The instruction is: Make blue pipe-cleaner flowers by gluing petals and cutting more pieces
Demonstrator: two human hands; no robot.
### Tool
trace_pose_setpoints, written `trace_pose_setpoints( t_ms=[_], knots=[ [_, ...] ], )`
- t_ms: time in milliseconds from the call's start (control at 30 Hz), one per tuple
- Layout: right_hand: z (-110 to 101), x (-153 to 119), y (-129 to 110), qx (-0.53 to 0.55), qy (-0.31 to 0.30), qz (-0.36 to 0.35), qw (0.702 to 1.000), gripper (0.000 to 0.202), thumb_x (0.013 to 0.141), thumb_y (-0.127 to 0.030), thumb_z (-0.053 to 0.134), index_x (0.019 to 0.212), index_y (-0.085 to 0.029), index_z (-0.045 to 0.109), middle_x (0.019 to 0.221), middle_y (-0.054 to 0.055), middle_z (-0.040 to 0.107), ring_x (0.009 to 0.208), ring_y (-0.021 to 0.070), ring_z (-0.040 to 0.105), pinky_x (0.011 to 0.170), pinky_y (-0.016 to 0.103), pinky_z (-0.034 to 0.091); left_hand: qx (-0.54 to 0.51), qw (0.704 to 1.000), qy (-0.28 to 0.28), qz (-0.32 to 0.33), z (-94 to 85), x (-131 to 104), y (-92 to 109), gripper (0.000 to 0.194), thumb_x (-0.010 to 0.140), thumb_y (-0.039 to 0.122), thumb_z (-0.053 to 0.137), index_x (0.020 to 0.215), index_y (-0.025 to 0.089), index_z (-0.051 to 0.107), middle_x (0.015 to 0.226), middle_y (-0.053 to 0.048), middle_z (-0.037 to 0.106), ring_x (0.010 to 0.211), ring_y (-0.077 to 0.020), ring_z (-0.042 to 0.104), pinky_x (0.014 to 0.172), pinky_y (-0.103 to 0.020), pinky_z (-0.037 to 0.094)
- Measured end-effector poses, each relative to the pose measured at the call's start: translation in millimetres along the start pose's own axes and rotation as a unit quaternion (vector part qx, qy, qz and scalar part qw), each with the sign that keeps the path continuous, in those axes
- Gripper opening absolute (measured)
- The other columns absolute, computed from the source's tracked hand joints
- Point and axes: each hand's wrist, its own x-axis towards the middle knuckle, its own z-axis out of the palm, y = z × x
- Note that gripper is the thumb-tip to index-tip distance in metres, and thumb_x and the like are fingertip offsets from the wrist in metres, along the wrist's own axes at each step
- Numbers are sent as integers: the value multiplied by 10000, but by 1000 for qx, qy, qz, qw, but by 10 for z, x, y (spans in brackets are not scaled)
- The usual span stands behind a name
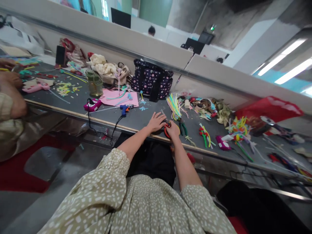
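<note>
Near the table's front edge, my right hand [173, 130] is closed around the red handles of a pair of scissors [166, 131]. Just to its left, my left hand [156, 122] lies flat with its fingers spread, close to the scissors' blades. Pliers with dark green handles [183, 127] rest right of my right hand. Behind them is a bundle of yellow, white and pink fuzzy stems [175, 105]. Light blue star-like pieces [143, 108] lie behind my left hand. A blue glue gun [124, 110] sits farther left, by a pink sheet [133, 98].
A dark dotted bag [151, 78] stands against the partition [97, 35]. Left of it are a jar of liquid [94, 85] and a magenta device [92, 105] with a cord. Another person's arm [14, 94] is at far left. Colourful stems [239, 129] lie right.
</note>
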Motion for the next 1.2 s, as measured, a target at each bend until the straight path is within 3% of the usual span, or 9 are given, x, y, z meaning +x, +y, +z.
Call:
trace_pose_setpoints(
  t_ms=[133, 267, 367, 533, 633, 733, 867, 1000, 1200],
  knots=[
    [16, 13, 13, -8, 3, 5, 1000, 358, 868, -361, 512, 1207, -267, 578, 1039, 47, 690, 908, 195, 619, 715, 260, 416, 6, 999, -4, -48, -55, 316, -246, 522, 956, 465, 347, 1395, 223, 490, 1517, -43, 410, 1439, -282, 252, 1193, -543, 50],
    [19, 20, 24, -6, 0, 13, 1000, 343, 863, -359, 517, 1190, -281, 587, 1016, 37, 693, 905, 198, 621, 715, 264, 418, -50, 976, 72, -201, -192, 515, -540, 467, 916, 399, 448, 1322, 192, 548, 1423, -107, 521, 1351, -326, 386, 1139, -558, 209],
    [3, 14, 16, 5, -1, 17, 1000, 341, 858, -373, 521, 1182, -290, 590, 1009, 35, 689, 909, 201, 619, 704, 266, 416, -127, 946, 148, -259, -244, 401, -665, 368, 838, 260, 548, 1186, 167, 624, 1209, -133, 662, 1157, -286, 564, 1030, -442, 390],
    [-14, 3, 14, 13, -3, 23, 1000, 355, 849, -385, 528, 1185, -287, 594, 981, 39, 689, 891, 210, 619, 701, 273, 412, -139, 931, 167, -294, -160, -77, -693, 247, 838, 168, 471, 981, 191, 671, 964, -78, 713, 882, -223, 642, 837, -367, 484],
    [-12, 2, 21, 7, -3, 26, 1000, 377, 852, -386, 523, 1208, -281, 585, 1013, 45, 689, 906, 213, 616, 718, 276, 410, -158, 937, 148, -273, -94, -250, -665, 206, 846, 200, 489, 909, 203, 685, 882, -51, 704, 820, -199, 632, 806, -336, 487],
    [-14, -2, 19, 1, -2, 24, 1000, 366, 862, -381, 506, 1201, -271, 591, 1025, 49, 691, 913, 212, 616, 725, 274, 407, -173, 952, 119, -223, -68, -279, -609, 208, 792, 165, 564, 937, 214, 704, 995, -56, 689, 924, -201, 617, 879, -333, 472],
    [-19, -6, 12, -4, 3, 21, 1000, 354, 856, -375, 519, 1182, -264, 604, 1006, 50, 697, 918, 216, 615, 722, 270, 405, -145, 987, 42, -61, -74, -241, -479, 388, 772, 132, 576, 1140, 220, 660, 1241, -80, 613, 1144, -229, 537, 1012, -379, 409],
    [-9, -5, 27, -6, 8, 19, 1000, 365, 859, -378, 518, 1198, -267, 594, 1019, 49, 695, 915, 214, 611, 711, 269, 400, -121, 991, -24, 54, -75, -259, -339, 397, 803, 156, 557, 1183, 232, 644, 1290, -87, 595, 1187, -239, 515, 1037, -393, 389],
    [-2, -15, 41, -5, 4, 18, 1000, 356, 866, -371, 504, 1194, -266, 592, 964, 37, 692, 841, 195, 604, 678, 259, 389, -163, 984, -37, 64, -120, -350, -271, 256, 800, 139, 535, 955, 223, 721, 1100, -81, 673, 1089, -219, 572, 977, -362, 432]
  ],
)
